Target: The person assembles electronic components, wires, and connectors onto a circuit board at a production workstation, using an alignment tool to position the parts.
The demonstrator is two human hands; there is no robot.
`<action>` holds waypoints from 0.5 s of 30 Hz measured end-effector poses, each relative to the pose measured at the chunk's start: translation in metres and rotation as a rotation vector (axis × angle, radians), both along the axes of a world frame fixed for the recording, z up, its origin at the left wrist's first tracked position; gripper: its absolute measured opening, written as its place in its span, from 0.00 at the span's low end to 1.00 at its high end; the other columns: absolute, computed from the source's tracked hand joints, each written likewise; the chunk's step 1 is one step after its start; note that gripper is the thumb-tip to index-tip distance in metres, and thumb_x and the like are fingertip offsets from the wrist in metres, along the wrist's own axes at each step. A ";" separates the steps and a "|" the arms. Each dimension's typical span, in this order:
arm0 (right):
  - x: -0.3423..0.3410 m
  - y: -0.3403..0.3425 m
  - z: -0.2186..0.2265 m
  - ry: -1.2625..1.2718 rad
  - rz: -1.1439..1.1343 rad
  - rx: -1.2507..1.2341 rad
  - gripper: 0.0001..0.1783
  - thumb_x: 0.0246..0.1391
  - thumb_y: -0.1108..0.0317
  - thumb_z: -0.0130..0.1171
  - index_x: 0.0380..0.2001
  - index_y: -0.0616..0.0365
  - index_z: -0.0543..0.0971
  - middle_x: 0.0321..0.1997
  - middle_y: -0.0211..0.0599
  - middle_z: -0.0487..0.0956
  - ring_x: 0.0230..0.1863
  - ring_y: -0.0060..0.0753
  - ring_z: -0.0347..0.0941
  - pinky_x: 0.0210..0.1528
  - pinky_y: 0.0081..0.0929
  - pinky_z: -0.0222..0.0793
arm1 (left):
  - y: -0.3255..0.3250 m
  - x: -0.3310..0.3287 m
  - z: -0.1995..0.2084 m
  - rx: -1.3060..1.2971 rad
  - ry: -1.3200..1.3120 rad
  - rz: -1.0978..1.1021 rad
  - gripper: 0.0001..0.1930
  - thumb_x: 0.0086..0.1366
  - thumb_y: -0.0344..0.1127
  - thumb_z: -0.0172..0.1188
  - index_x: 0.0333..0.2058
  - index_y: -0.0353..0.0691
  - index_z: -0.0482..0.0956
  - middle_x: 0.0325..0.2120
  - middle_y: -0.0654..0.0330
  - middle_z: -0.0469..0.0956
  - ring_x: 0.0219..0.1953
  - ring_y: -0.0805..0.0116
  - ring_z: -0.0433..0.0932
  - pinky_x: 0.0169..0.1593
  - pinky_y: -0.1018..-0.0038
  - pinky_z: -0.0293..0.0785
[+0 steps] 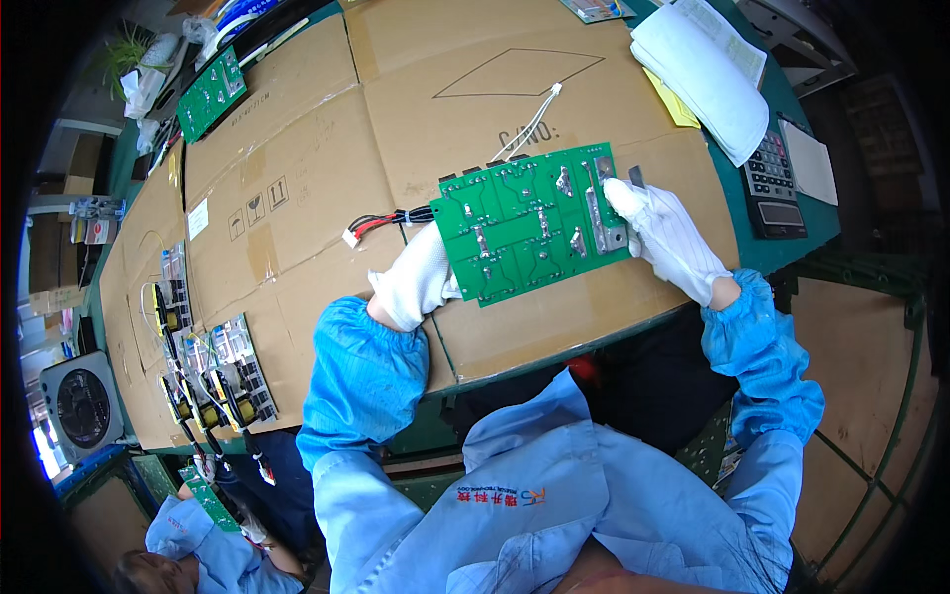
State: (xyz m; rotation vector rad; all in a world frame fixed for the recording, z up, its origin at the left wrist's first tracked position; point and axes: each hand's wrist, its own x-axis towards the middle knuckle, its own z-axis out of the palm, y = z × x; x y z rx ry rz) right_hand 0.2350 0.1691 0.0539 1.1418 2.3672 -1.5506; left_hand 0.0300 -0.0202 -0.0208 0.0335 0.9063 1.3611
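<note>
A large green circuit board (515, 223) is held above the cardboard, its soldered side facing up. My left hand (416, 282), in a white glove, grips its lower left edge, with the fingers partly hidden under the board. My right hand (675, 236), also gloved, is closed at the right edge, thumb on top beside a long solder strip. A small dark flat piece (636, 176) shows by the right thumb; whether it is held or attached I cannot tell. White wires (534, 124) run from the board's far edge, and a red-and-black cable (386, 224) leaves its left side.
Flattened cardboard (297, 188) covers the table. Wired board assemblies (233, 376) stand at left, another green board (211, 94) at far left. Papers (703, 74) and a calculator (774, 183) lie right. A fan (84, 408) and a co-worker holding a board (208, 498) are lower left.
</note>
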 end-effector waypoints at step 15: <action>-0.005 -0.022 0.007 0.435 0.145 0.955 0.21 0.55 0.60 0.60 0.50 0.57 0.74 0.36 0.38 0.75 0.36 0.41 0.73 0.37 0.34 0.72 | -0.007 0.002 -0.013 0.068 0.056 0.056 0.17 0.72 0.43 0.48 0.50 0.38 0.73 0.37 0.59 0.80 0.27 0.74 0.81 0.20 0.83 0.73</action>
